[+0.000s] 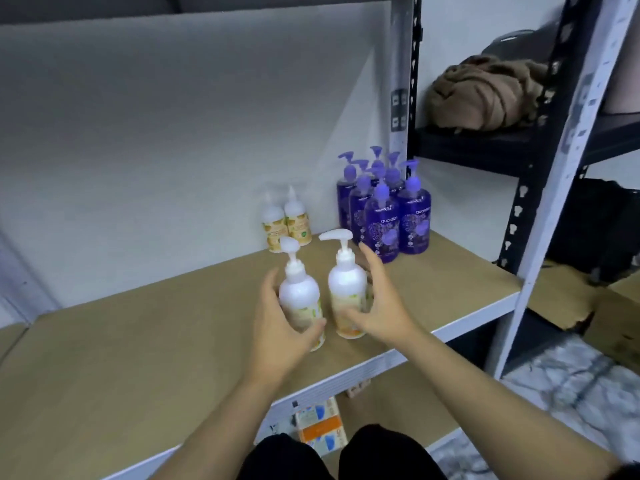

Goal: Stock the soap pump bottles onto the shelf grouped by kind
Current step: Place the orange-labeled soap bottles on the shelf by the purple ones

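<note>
Head view: on the shelf (433, 289), the left hand (277, 327) wraps a white pump bottle (299, 299); the right hand (377, 306), fingers spread, cups a second white bottle (346, 292) just beside it. A nudge could topple either. Purple bottles (384, 209) behind read "guardian"; the white labels are illegible.

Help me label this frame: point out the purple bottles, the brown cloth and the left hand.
purple bottles (386, 221), head view, front bottle's label
brown cloth (485, 93), head view, middle folds
left hand (280, 327), head view, back of hand
</note>
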